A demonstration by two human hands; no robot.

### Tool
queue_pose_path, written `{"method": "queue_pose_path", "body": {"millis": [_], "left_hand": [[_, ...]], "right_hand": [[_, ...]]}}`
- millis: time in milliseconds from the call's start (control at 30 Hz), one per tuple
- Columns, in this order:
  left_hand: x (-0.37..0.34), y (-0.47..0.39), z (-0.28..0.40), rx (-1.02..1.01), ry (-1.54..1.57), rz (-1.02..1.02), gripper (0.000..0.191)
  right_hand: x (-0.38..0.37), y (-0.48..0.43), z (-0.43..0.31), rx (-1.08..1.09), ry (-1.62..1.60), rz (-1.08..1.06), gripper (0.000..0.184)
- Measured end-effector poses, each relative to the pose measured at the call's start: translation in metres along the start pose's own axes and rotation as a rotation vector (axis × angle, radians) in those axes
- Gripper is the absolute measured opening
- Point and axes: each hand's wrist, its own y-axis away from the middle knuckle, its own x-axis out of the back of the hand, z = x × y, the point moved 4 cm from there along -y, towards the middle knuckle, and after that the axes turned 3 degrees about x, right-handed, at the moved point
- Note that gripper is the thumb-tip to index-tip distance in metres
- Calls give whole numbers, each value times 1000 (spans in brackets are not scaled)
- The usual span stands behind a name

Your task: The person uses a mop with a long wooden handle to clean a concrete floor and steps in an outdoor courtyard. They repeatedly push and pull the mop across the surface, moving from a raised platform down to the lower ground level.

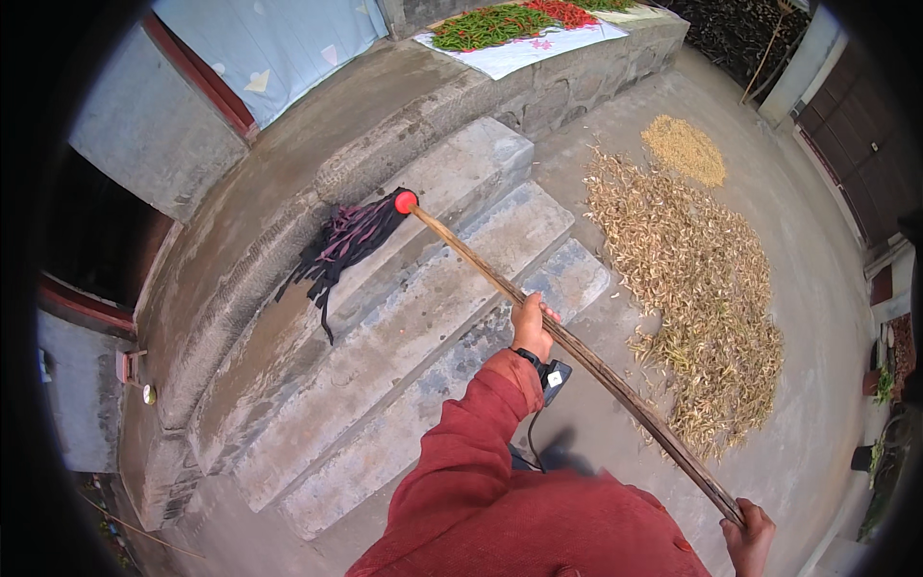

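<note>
A mop's long wooden handle (613, 379) runs diagonally across the picture. My left hand (532, 324) is closed around its middle, above the edge of the steps. At the handle's lower right end, my right hand (750, 534) grips near the tip. The mop's red plastic socket (406, 202) and its dark and purple cloth strips (346, 241) lie on the top concrete step (476, 166), the strips spread toward the left. A dark device with a cable (555, 379) is beside my left wrist.
Concrete steps (404, 317) descend toward the yard floor. Dry pods (692, 303) and a smaller heap of pale beans or grains (683, 150) lie on the right. Green and red chili peppers (497, 27) rest on a white cloth on the ledge. A blue curtain (281, 50) hangs at the upper left.
</note>
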Motion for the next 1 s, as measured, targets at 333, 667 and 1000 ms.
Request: {"method": "queue_pose_path", "body": {"millis": [333, 667, 1000], "left_hand": [[-46, -55, -101, 99, -330, -45, 20], [-30, -55, -84, 211, -453, -7, 20], [-62, -16, 1, 196, -405, -243, 16]], "right_hand": [[-44, 37, 72, -286, -560, -4, 25], [-155, 66, 133, -732, -973, 226, 19], [-277, 58, 148, -1056, -1287, 249, 23]]}}
